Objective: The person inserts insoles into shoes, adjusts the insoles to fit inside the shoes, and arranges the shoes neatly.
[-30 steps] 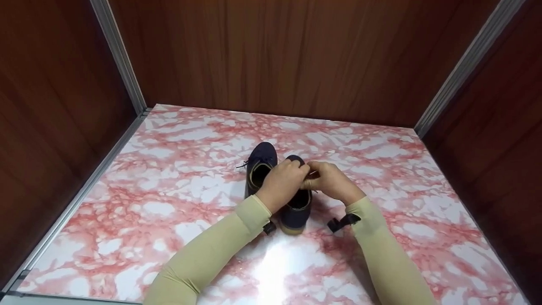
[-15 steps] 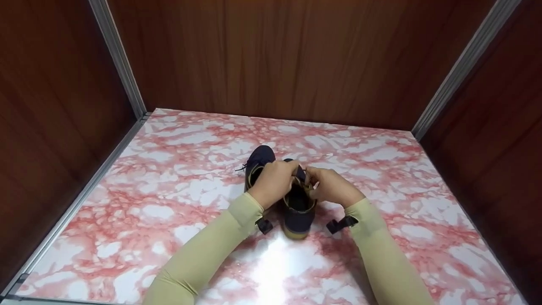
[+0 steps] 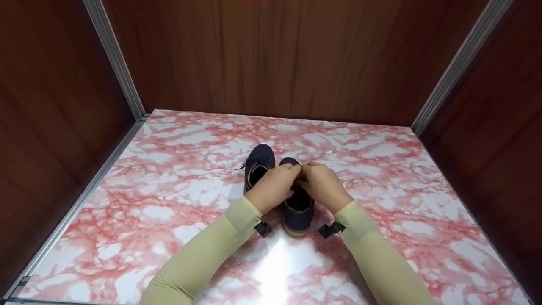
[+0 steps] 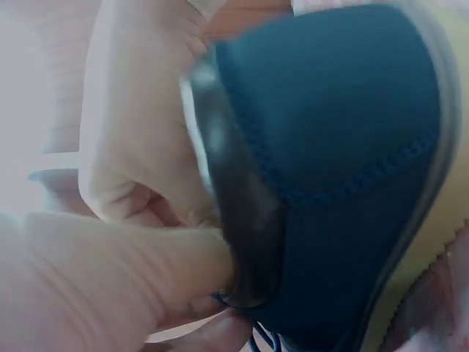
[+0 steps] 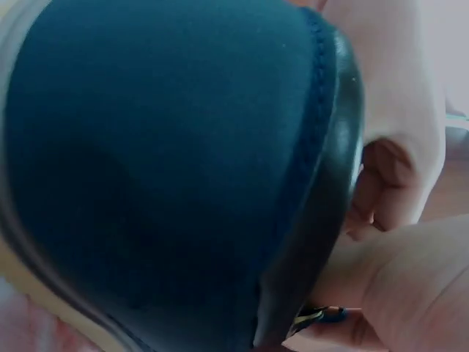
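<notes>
Two dark blue lace-up shoes with pale soles stand side by side, toes pointing away. Both hands work at the front of the opening of the right-hand shoe [image 3: 298, 218]. My left hand [image 3: 275, 184] grips it from the left side, thumb [image 4: 198, 260] over the collar and fingertips beneath. From the right side my right hand [image 3: 324, 182] holds it in the same way, with a bit of dark shoelace [image 5: 335, 315] between thumb and fingers. Exactly what the fingertips pinch is hidden. The other shoe [image 3: 260, 154] stands untouched, its lace end lying out to the left.
The shoes stand on a red-and-white marbled tabletop [image 3: 169, 178]. Dark wood panels [image 3: 271, 55] close off the back and both sides, with metal posts at the corners. Black straps with small cameras [image 3: 263, 229] sit on both wrists.
My left hand shifted slightly left, uncovering more of the shoe's opening. My right hand pulled at the collar's right side, then moved back in, so both hands now nearly meet over it.
</notes>
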A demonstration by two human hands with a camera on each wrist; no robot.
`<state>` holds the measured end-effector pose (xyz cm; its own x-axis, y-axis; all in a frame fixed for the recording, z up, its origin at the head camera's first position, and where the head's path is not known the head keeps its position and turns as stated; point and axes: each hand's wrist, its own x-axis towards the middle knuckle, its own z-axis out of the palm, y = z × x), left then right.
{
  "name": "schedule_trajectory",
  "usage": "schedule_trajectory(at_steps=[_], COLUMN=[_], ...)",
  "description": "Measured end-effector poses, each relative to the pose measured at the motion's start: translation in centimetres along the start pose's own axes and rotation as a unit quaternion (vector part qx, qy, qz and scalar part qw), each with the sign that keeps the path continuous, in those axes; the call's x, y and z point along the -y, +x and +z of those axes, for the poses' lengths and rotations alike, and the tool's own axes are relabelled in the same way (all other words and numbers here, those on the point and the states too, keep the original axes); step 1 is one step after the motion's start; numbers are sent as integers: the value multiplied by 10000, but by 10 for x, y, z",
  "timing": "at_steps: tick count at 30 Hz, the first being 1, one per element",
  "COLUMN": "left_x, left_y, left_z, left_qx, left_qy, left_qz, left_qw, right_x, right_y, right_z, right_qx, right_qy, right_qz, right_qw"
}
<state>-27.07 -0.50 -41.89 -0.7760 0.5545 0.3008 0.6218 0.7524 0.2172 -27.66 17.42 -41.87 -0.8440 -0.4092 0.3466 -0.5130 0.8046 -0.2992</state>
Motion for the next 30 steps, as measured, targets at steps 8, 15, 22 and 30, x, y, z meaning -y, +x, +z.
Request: schedule_trajectory(at_steps=[8, 15, 22, 30], left_x=[-11, -8, -10, -8], left_y=[-3, -2, 1, 6], left_z=[13, 18, 21, 18], left_qx=[-97, -330, -792, -836], left_qy=[502, 951, 1115, 1254], left_qz=[221, 232, -175, -181], left_qw=[9984, 9946, 9905, 9884], right_x=[-41, -40, -28, -28], right_y=[12, 15, 11, 7], right_z=[3, 1, -12, -15], right_qx=[1225, 1451, 1611, 1759], right_qy=[3007, 3194, 2125, 1403], right_qz=[1882, 2082, 1181, 741], right_qw=[9269, 9130, 9565, 9715])
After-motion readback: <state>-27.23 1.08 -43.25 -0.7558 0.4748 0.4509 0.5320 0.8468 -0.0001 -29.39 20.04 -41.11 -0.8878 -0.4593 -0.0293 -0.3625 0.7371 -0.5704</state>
